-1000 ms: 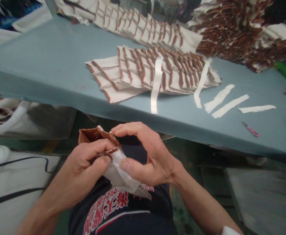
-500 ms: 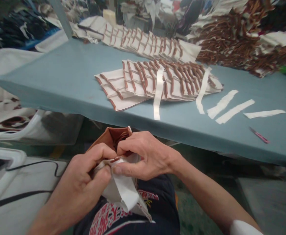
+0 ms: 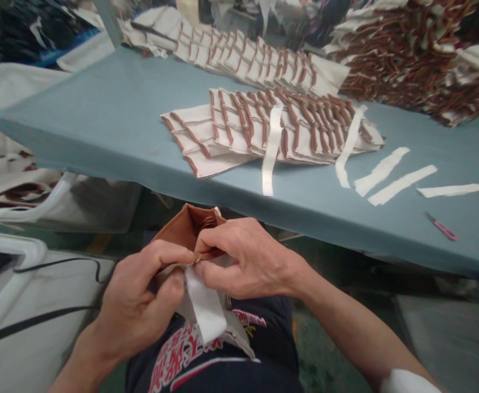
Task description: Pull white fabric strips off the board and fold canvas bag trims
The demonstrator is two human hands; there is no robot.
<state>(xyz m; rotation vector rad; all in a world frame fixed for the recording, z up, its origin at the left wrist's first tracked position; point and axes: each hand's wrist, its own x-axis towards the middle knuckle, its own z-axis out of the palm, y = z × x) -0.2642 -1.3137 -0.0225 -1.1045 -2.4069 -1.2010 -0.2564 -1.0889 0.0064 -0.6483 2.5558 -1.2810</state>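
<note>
Over my lap is a brown-and-white fabric piece [image 3: 173,232], its brown inner side showing at the top like an open pouch. My left hand [image 3: 141,295] is closed, thumb and forefinger pinching the piece's near edge. Right beside it, my right hand [image 3: 251,259] pinches the same edge, fingertips almost touching those of the left. From between the thumbs hangs a white cloth strip [image 3: 207,311]; its upper end is hidden at the pinch. Part of the white outer side droops over the dark printed clothing on my lap.
On the blue table [image 3: 100,120] lies a fanned stack of white, brown-edged pieces [image 3: 231,131], crossed by two white strips. Loose white strips [image 3: 403,184] and a small pink-handled tool [image 3: 442,227] lie at right. A brown-and-white heap [image 3: 403,60] rises behind. White bins [image 3: 59,202] stand left.
Both hands keep their pinch, with the fingertips shifted slightly along the edge. The hanging white strip now falls straighter, and more of the brown inside shows. The view has shifted a little.
</note>
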